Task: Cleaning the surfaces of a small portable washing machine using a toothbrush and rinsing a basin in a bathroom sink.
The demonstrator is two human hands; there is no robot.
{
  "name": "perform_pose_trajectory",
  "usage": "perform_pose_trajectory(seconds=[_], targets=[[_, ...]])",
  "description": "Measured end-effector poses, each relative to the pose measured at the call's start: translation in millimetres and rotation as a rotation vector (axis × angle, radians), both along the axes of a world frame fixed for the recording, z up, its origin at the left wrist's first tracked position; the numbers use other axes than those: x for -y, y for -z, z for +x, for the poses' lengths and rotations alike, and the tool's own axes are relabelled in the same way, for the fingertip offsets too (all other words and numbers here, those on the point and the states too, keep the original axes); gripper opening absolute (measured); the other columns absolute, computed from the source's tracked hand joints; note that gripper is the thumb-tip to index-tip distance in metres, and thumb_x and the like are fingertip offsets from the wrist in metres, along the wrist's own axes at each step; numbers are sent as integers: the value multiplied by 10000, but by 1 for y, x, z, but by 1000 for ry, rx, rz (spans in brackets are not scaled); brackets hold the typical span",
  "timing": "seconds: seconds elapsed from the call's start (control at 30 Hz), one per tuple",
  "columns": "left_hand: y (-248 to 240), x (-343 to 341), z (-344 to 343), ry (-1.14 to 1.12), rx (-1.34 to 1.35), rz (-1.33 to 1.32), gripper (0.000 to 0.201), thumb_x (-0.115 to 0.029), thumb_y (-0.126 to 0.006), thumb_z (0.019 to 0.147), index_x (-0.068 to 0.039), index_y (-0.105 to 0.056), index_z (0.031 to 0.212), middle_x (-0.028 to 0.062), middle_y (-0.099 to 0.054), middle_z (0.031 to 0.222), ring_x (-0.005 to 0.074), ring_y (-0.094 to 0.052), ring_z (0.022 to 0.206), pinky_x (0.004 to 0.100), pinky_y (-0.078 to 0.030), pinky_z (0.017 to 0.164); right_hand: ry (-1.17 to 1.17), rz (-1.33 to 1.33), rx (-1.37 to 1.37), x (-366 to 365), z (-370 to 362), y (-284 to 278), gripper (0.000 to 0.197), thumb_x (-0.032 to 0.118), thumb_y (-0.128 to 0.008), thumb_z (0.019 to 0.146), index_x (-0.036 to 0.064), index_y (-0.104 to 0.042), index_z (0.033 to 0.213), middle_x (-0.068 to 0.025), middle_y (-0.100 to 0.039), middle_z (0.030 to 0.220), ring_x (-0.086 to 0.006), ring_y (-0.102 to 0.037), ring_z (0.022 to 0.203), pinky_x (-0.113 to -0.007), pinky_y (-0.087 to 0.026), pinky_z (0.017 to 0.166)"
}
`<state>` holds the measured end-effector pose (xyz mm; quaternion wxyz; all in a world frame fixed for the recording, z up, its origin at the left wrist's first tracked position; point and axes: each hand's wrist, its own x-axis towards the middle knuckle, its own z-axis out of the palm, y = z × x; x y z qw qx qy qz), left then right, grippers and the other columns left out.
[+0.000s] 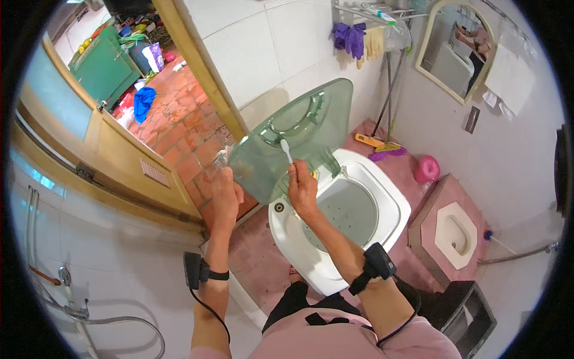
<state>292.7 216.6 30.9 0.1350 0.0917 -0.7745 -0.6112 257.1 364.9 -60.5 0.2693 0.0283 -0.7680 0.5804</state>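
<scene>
A translucent green plastic lid (326, 107) is held up at a tilt above a white top-loading washing machine (382, 191). My left hand (224, 194) is closed at the lid's left edge, thumb up; something clear and shiny beside its fingertips is too small to make out. A light-coloured toothbrush (287, 152) is in my right hand (303, 188), its head up against the lid's near face. Below and right of that hand opens the round drum (347, 212), with small dark holes.
A squat toilet (457, 235) on a pink tiled step and a pink roll (427, 170) are at right. Purple gloves (348, 39) hang on a wall rack, near a mop (382, 145). An open wooden door (128, 158) stands at left, with red tiles beyond. A dark stool (463, 311) is near right.
</scene>
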Motion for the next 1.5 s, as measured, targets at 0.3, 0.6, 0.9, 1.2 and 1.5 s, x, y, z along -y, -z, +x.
perform_pose_trajectory(seconds=[0.3,0.6,0.9,1.2,1.5], targets=[[10,4,-5,16,34,35,445,-475,-316,902,-76,-462,771,2,-402,527,87,-381,405,225,-274,366,-7,202,166,-10,0,55,140,209,-469,884,158,-515,1006,-163,-614,832,-382,-591,667,-456,-459,537],[13,0,-2,7,-6,-86,581,-619,-251,881,-88,-484,838,-12,-397,493,66,-347,407,213,-248,371,57,142,368,-55,-35,95,204,244,-413,891,69,-498,954,-238,-581,782,-447,-556,779,-521,-435,659],[15,8,1,-66,-15,-79,566,-615,-274,880,-89,-474,818,-9,-377,480,66,-345,413,214,-251,373,-396,298,612,47,75,80,174,221,-378,880,112,-444,999,-210,-601,698,-407,-602,650,-545,-455,555],[14,-2,-5,-54,-27,-61,560,-639,-292,864,-110,-436,750,-6,-371,467,77,-342,402,231,-234,371,-314,-253,372,55,71,4,121,130,-446,897,16,-474,925,-232,-575,784,-376,-567,734,-394,-443,625],[9,-3,-3,-51,-18,-65,561,-637,-278,867,-109,-422,746,0,-385,504,77,-367,435,232,-254,388,-131,-140,385,53,64,69,157,166,-412,916,27,-434,846,-212,-473,638,-345,-502,578,-383,-409,536]])
